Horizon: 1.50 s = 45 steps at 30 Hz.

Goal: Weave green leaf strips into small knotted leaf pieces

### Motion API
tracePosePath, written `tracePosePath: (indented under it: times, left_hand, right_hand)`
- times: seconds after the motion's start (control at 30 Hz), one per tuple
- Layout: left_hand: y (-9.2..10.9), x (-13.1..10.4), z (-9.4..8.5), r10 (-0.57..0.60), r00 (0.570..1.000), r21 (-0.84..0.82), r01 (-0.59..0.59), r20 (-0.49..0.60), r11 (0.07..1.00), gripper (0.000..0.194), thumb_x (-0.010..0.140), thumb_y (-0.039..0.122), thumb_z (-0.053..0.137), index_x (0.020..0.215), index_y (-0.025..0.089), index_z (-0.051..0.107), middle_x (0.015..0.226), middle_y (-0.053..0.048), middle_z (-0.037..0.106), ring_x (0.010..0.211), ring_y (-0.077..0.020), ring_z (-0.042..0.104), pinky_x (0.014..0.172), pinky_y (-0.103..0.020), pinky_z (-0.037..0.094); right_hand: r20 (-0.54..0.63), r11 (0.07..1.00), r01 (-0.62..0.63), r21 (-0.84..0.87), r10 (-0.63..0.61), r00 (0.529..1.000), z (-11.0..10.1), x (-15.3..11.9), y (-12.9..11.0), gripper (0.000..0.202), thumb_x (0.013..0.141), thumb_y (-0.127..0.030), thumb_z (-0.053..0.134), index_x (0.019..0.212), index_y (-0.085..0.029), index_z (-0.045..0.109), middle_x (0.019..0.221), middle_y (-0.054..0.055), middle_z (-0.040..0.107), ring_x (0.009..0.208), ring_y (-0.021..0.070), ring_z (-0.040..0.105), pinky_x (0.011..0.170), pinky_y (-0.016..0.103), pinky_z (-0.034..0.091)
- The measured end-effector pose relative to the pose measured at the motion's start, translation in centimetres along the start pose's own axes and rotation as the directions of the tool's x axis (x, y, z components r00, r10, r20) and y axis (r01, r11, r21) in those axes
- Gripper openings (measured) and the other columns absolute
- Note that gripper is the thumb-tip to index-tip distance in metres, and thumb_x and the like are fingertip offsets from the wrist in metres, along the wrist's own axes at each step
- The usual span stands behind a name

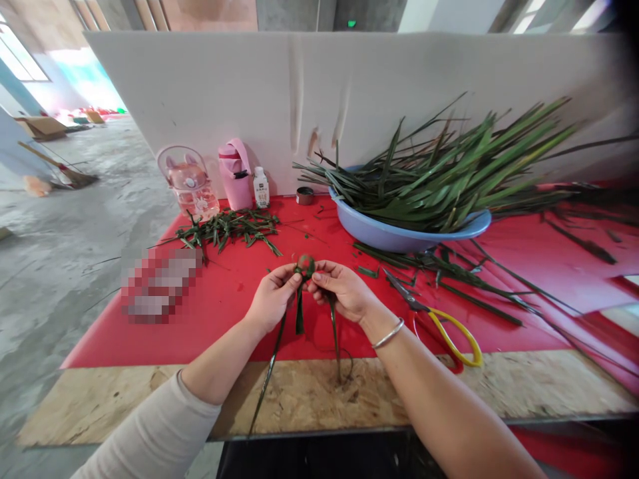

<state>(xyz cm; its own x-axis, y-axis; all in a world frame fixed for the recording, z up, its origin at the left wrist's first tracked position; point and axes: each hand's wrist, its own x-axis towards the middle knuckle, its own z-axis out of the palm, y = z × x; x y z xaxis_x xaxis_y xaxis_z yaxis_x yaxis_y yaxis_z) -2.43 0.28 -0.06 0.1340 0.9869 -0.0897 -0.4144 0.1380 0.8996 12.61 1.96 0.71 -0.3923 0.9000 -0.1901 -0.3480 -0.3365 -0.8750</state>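
Above the red table covering, both hands meet at a small looped piece of green leaf strips point(305, 264). My left hand point(273, 294) pinches its left side between thumb and fingers. On the other side, my right hand point(345, 287) is closed on the same piece, with a silver bangle on that wrist. Long loose ends of leaf hang down from the fingers, some reaching over the bare board edge. Just right of my right hand lie scissors point(424, 309) with yellow and red handles, their blades apart. The exact folds are too small to make out.
A blue basin point(409, 233) heaped with long green leaves stands at the back right. Folded leaf pieces point(227, 229) lie at left, near a clear bottle point(192, 186), a pink bottle point(236, 179) and a small white bottle point(260, 187). A white panel point(224, 86) rises behind.
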Motion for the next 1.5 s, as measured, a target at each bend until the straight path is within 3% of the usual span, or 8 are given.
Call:
tracePosePath:
  times: [0.2,0.53,0.77,0.93,1.03,1.17,1.33,1.5]
  left_hand:
    - [-0.4,0.1,0.0,0.071,0.997,0.057,-0.071,-0.001,0.996,0.038,0.064,0.035,0.072,0.091,0.018,0.051,0.056,0.005,0.059,0.034,-0.0020,0.035,0.038,-0.016,0.023]
    - [-0.8,0.1,-0.2,0.250,0.968,0.370,-0.240,0.022,0.897,0.016,0.074,0.028,0.062,0.077,0.014,0.058,0.068,-0.001,0.064,0.065,-0.0107,0.059,0.065,-0.023,0.044]
    - [-0.4,0.2,-0.2,0.251,0.966,0.475,-0.191,-0.067,0.859,0.012,0.072,0.024,0.060,0.069,0.014,0.056,0.061,0.000,0.060,0.055,-0.0090,0.054,0.054,-0.020,0.039]
    - [-0.4,0.3,-0.4,0.272,0.957,0.360,-0.220,-0.101,0.907,0.030,0.074,0.032,0.062,0.097,0.015,0.054,0.057,0.004,0.056,0.051,-0.0068,0.049,0.049,-0.018,0.034]
    - [-0.4,0.4,-0.4,0.257,0.964,0.281,-0.229,-0.066,0.932,0.049,0.072,0.034,0.064,0.115,0.016,0.050,0.059,0.006,0.054,0.046,-0.0044,0.041,0.045,-0.017,0.029]
    - [-0.5,0.5,-0.5,0.264,0.961,0.256,-0.236,-0.080,0.937,0.047,0.073,0.037,0.063,0.115,0.017,0.056,0.064,0.003,0.055,0.044,-0.0031,0.036,0.042,-0.017,0.029]
    - [-0.4,0.7,-0.4,0.240,0.962,0.182,-0.214,-0.132,0.960,0.042,0.070,0.036,0.065,0.107,0.015,0.061,0.060,0.003,0.054,0.046,-0.0050,0.042,0.044,-0.019,0.038]
    - [-0.3,0.9,-0.6,0.270,0.942,0.143,-0.244,-0.199,0.959,0.036,0.069,0.034,0.066,0.099,0.015,0.062,0.061,0.004,0.055,0.047,-0.0046,0.046,0.047,-0.018,0.040]
  right_hand:
    - [-0.166,0.994,0.108,-0.015,-0.109,0.980,1.1,0.4,0.7,0.028,0.058,-0.031,0.076,0.062,-0.015,0.054,0.053,0.000,0.063,0.041,0.0067,0.050,0.039,0.017,0.038]
    - [-0.386,0.958,0.193,-0.214,-0.264,0.884,2.3,0.6,2.0,0.021,0.065,-0.031,0.067,0.064,-0.015,0.054,0.046,-0.003,0.055,0.037,0.0061,0.043,0.036,0.016,0.030]
    - [-0.279,0.711,0.282,-0.644,-0.562,0.779,3.1,-0.2,2.6,0.014,0.076,-0.029,0.058,0.074,-0.015,0.059,0.057,0.000,0.061,0.050,0.0114,0.055,0.048,0.020,0.041]
    - [-0.038,0.436,0.387,-0.813,-0.702,0.711,2.4,-0.3,1.9,0.015,0.081,-0.022,0.053,0.085,-0.017,0.066,0.075,0.003,0.068,0.067,0.0139,0.062,0.063,0.022,0.047]
    - [0.074,0.397,0.442,-0.804,-0.671,0.738,1.8,-0.2,1.6,0.023,0.082,-0.019,0.050,0.097,-0.019,0.068,0.095,0.004,0.070,0.086,0.0160,0.065,0.079,0.025,0.048]
    - [0.137,0.483,0.442,-0.756,-0.544,0.828,1.1,0.0,1.5,0.032,0.082,-0.018,0.047,0.109,-0.020,0.064,0.106,0.004,0.066,0.096,0.0174,0.062,0.085,0.029,0.048]
    - [0.163,0.644,0.360,-0.675,-0.346,0.924,0.9,-0.1,1.0,0.051,0.082,-0.015,0.045,0.132,-0.020,0.042,0.060,-0.005,0.057,0.047,0.0082,0.048,0.048,0.019,0.039]
    - [0.255,0.784,0.269,-0.559,-0.146,0.956,0.9,-0.4,0.3,0.066,0.081,-0.014,0.044,0.141,-0.016,0.016,0.052,-0.009,0.041,0.045,0.0071,0.038,0.045,0.018,0.030]
